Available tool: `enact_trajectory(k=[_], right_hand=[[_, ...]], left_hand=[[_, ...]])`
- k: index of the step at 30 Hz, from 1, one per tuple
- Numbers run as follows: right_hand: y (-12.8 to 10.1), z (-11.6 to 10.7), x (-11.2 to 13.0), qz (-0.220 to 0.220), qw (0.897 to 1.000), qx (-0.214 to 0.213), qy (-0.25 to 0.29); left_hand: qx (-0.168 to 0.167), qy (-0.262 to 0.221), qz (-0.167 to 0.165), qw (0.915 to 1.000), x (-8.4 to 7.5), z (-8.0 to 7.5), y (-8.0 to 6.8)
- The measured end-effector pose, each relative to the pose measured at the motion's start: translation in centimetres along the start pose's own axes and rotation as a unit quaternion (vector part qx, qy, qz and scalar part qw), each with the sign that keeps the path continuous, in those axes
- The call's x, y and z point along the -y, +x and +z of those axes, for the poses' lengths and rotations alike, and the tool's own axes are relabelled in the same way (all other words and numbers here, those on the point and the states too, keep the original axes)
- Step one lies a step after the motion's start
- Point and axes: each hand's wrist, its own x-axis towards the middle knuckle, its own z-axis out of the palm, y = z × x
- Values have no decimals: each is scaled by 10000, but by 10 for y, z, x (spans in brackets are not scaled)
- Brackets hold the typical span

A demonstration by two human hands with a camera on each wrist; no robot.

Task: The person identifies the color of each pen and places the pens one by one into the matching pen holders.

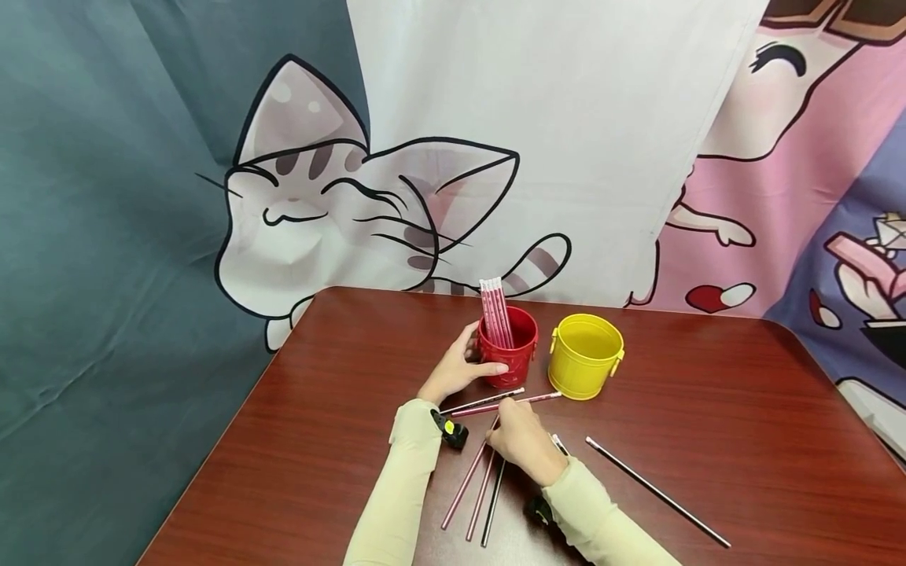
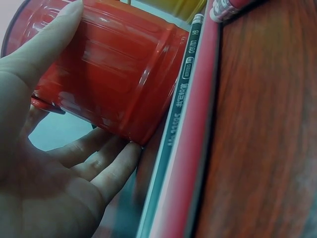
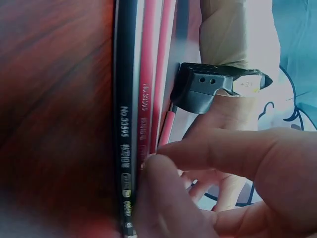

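Nearest us on the wooden table (image 1: 708,377), three pencils (image 1: 481,487) lie side by side, running from about 7 o'clock up toward our right hand (image 1: 522,440). That hand sits on their upper ends, thumb and forefinger curled in and pinching at a red pencil; the right wrist view shows the fingertips (image 3: 163,173) closing on the red shaft beside a black one marked "No.3595". Off at 4 o'clock from the hand a lone black pencil (image 1: 657,491) lies well apart.

Just past the right hand, two more red pencils (image 1: 506,401) lie across, nearly touching the base of the red bucket (image 1: 511,346). Our left hand (image 1: 456,368) grips that bucket from its 9 o'clock side, thumb over the front and fingers curled round the wall. A bunch of pink-red pencils (image 1: 495,312) stands upright inside it. At 3 o'clock of it, just beside, stands a yellow bucket (image 1: 584,355).

We judge these pencils light, stiff and smooth, prone to roll on the slick tabletop; pinching one near its middle or upper third should keep it level. The small bucket looks light and tippy, so bracing its side seems wise.
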Motion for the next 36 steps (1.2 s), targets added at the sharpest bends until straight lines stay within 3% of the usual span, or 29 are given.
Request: enact_trajectory(k=[5, 10, 13, 21, 36], right_hand=[[-3, 1, 4, -388, 9979, -257, -452], [-4, 3, 7, -460, 9959, -399, -668], [-4, 4, 8, -516, 9942, -510, -791], [-3, 8, 9, -720, 9894, -746, -1018], [-3, 14, 14, -793, 9824, -1111, -1277]], left_hand=[[145, -166, 13, 9998, -17, -3, -7], [228, -125, 41, 9997, -32, -4, -13], [201, -127, 74, 9997, -31, -4, -13], [17, -25, 58, 10000, -1, 2, -1], [-3, -16, 55, 10000, -2, 2, 0]])
